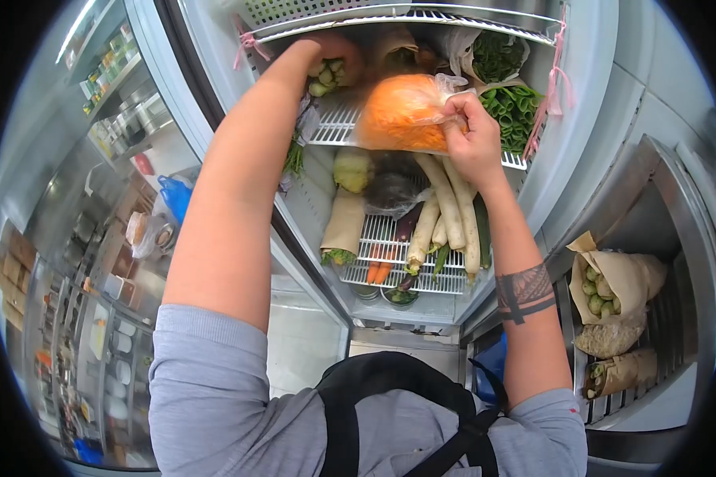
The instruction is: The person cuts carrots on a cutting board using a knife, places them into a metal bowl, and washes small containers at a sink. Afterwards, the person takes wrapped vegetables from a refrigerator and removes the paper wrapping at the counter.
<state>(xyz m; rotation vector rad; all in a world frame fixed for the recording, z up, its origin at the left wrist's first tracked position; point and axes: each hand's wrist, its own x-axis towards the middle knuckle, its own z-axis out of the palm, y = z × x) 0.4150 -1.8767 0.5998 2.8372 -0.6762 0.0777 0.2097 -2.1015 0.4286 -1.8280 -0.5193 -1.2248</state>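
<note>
My right hand [471,131] pinches the gathered top of a clear plastic bag of shredded carrot [402,111], shut on it. The bag is in front of the fridge's upper wire shelf [334,121], slightly smeared by motion. Deep on the left of that shelf, my left hand [324,49] is beside a bundle of green vegetables [326,78]. Its fingers are in shade and blurred, so their grip does not show. Right of the carrot bag lie leafy greens [497,57] and a bunch of green stalks [511,111].
Below, the lower shelf [378,230] bears long white radishes [445,211], a cabbage [353,170], a paper-wrapped bundle [343,222] and carrots [379,273]. The fridge door frame [207,95] stands at left. Paper-wrapped vegetables [601,290] lie on a rack at right.
</note>
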